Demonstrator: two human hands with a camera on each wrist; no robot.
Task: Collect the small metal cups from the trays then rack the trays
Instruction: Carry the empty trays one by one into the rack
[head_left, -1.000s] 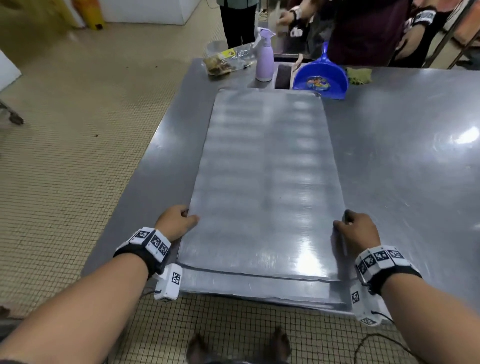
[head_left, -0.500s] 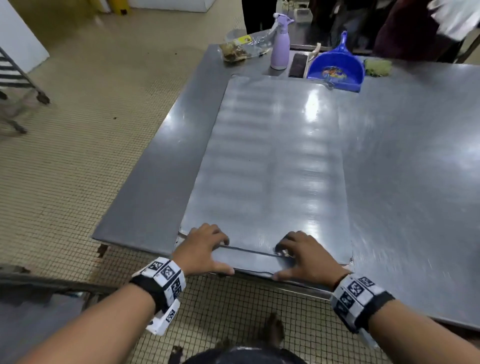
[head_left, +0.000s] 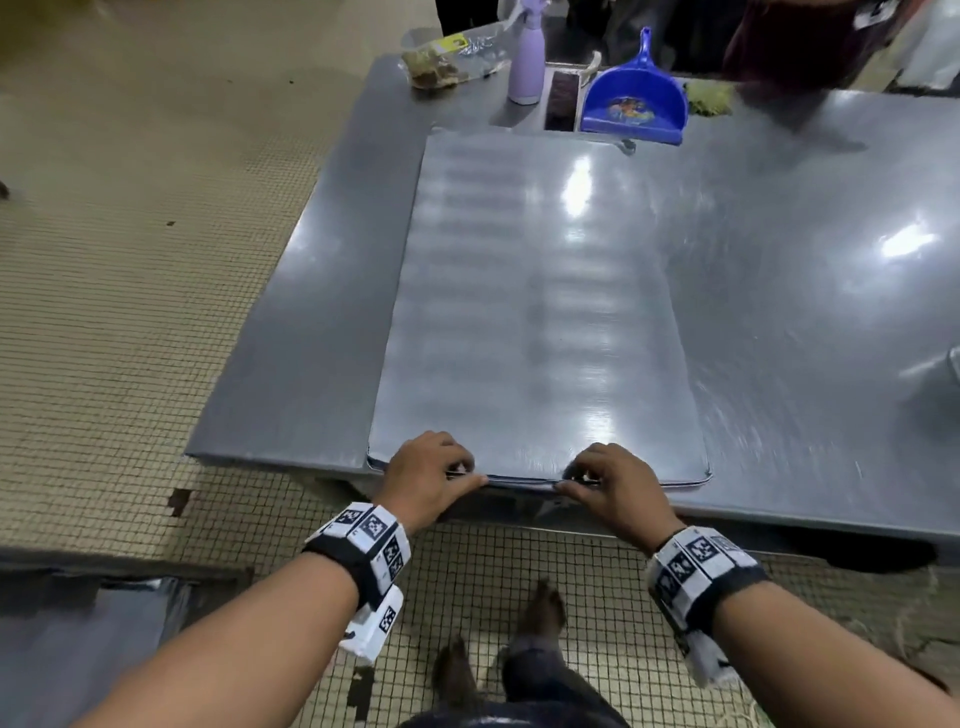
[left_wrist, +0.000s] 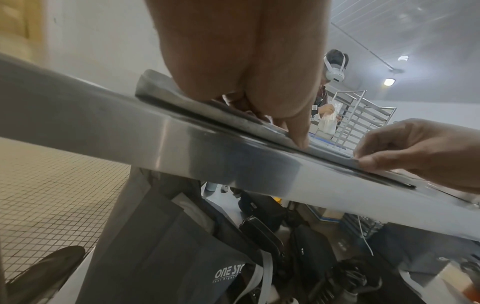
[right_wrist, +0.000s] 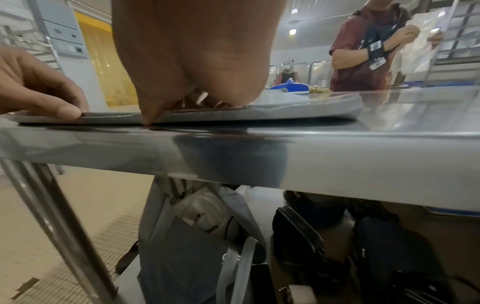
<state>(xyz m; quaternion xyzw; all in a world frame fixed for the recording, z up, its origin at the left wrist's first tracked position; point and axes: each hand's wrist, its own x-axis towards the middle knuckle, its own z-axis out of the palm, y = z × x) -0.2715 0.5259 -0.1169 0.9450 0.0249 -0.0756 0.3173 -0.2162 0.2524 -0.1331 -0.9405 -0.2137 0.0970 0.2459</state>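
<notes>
At the lower middle of the head view, the left hand and the right hand are sitting side by side on the near short edge of the stacked trays, fingers curled over the top and thumbs pressing the rim, so both are pinching that edge. The trays are lying flat on the steel table, flush with its near edge; no cups are showing on them. To lift cleanly, I judge the thumbs should be getting right under the whole stack, hands spreading wider for balance, since a long thin tray will be sagging and sliding otherwise. The blue dustpan and spray bottle are standing just past the far end.
</notes>
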